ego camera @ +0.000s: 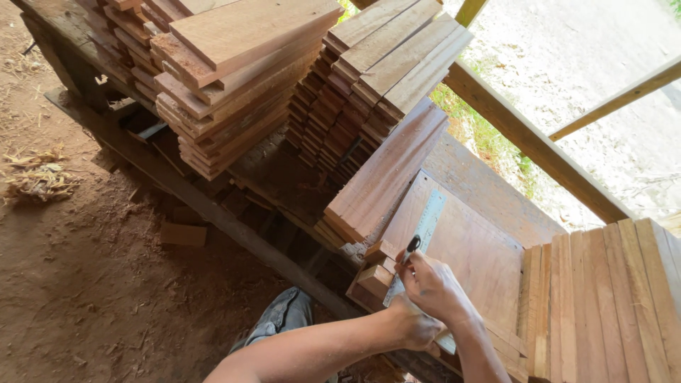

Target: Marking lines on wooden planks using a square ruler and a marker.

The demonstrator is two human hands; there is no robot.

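Here, a metal ruler [423, 237] lies flat on a reddish wooden board [477, 264], its long axis running from the near left corner up and away to the right. The right hand [431, 286] is closed around a dark pen [411, 247] (or a marking tool of that kind), its tip at the ruler's left edge, roughly midway along. The left hand [413, 328] sits just below, pressing down on the near end of the ruler; its fingers are mostly hidden under the right hand, so I cannot tell how they are curled. Both hands come in from the lower left, and the ruler stretches away from them, the right hand being farther up its length.

The board's left edge drops off beside small wooden blocks [376, 273]. To its right, narrow planks [603, 298] lie side by side, touching it. Beyond the ruler's far end, a stack of moulded boards [386, 177] leans close, leaving little open room there. A dirt floor [85, 284] lies below.
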